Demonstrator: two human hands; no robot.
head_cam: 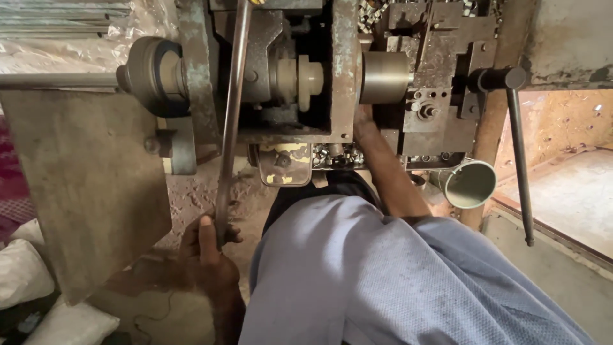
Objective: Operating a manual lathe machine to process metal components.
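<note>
I am looking down over a pale blue, finely woven shirt sleeve at an old machine of rusted, pitted steel plates bolted together. My left hand is wrapping closed around the lower end of a long, flat, dull grey lever bar that is running steeply up across the machine's front; the thumb is pressing along its edge. My right hand is reaching up under a smooth, brassy cylinder that is jutting from the frame; the fingers are disappearing into shadow behind the plates, so I cannot tell whether they are gripping anything. The two hands are working well apart.

Left of the lever bar, a round, greasy pulley hub is sitting on a grey shaft, above a large, flat, scuffed sheet-metal guard. Small shiny metal pieces are lying heaped in a tray just below the frame. To the right, an open-mouthed, greenish tube is tilting outward, and a thin dark rod handle is hanging down beside it. The floor is rough, dusty concrete.
</note>
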